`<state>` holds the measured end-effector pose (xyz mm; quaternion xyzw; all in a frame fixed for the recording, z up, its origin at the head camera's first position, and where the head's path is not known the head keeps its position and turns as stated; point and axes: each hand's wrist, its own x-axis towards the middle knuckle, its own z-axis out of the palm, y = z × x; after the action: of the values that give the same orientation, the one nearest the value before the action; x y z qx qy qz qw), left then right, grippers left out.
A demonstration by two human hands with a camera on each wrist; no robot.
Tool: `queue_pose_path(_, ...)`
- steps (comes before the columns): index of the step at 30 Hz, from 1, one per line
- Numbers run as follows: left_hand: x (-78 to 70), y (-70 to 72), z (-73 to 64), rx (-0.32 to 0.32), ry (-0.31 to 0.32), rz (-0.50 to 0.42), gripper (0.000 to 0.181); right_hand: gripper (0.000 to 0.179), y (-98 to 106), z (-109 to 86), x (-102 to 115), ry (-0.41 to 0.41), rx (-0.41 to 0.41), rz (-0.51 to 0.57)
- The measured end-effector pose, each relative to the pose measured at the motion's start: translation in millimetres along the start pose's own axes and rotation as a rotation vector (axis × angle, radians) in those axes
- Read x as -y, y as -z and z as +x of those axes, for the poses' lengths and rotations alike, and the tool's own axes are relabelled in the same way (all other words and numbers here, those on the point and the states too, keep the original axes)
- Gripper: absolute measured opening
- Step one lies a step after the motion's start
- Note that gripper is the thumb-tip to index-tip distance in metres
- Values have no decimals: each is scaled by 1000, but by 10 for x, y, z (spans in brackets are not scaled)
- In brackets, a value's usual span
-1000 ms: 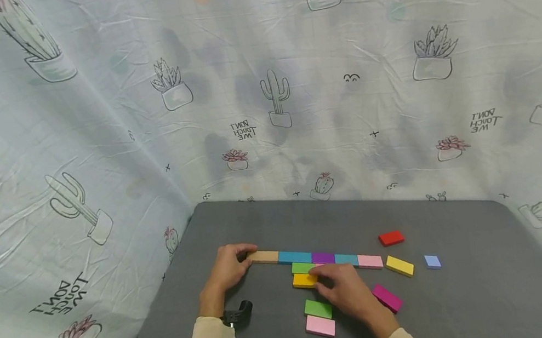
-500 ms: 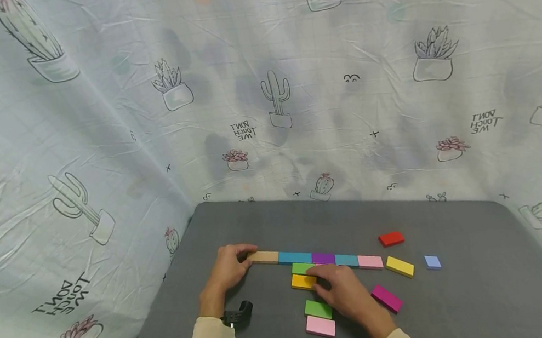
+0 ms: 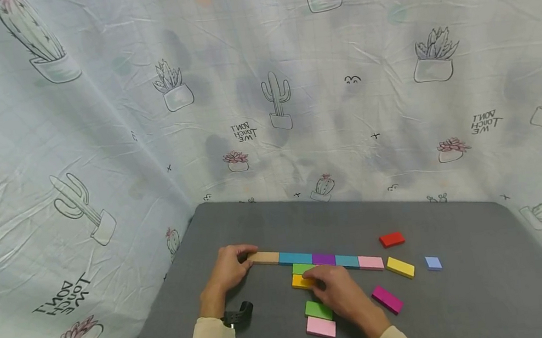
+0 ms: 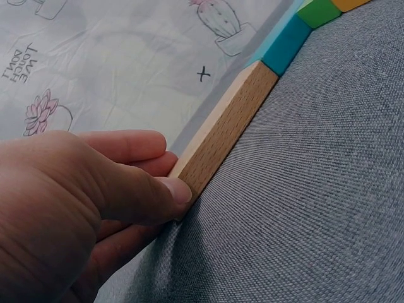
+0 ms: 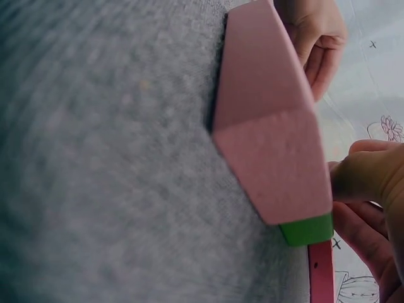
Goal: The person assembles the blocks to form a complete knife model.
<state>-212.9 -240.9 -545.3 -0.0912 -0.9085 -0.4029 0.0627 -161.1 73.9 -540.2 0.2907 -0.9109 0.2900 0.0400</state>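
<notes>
In the head view my left hand (image 3: pixel 229 272) pinches the left end of a tan wooden block (image 3: pixel 264 258); the left wrist view shows thumb and fingers at that end of the wooden block (image 4: pixel 227 126). Rightward from it runs a row: a blue block (image 3: pixel 295 258), a purple block (image 3: pixel 323 259), a teal block (image 3: pixel 347 261) and a pink block (image 3: pixel 371 263). My right hand (image 3: pixel 339 288) pinches a yellow-orange block (image 3: pixel 300 281), which lies against the near side of a green block (image 3: pixel 301 269). The right fingers partly cover both.
Nearer me lie another green block (image 3: pixel 318 310) and a pink block (image 3: pixel 321 328), end to end. Towards the right are a magenta block (image 3: pixel 387 299), a yellow block (image 3: pixel 400 267), a red block (image 3: pixel 391 239) and a small light-blue block (image 3: pixel 433 263). Cactus-printed cloth (image 3: pixel 314 104) surrounds the grey table (image 3: pixel 482 290).
My right hand has shifted slightly left, with its fingers further over the yellow-orange block, which has moved a little. My left hand has stayed at the wooden block.
</notes>
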Motion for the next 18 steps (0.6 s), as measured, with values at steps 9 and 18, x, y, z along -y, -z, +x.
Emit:
queue_pose_path(9, -7, 5, -2, -4, 9, -12, 32, 29, -7, 23, 10, 4, 0, -3)
queue_pose_path(18, -13, 1, -1, 7, 19, -6, 32, 29, 11, -39, 11, 20, -45, -14)
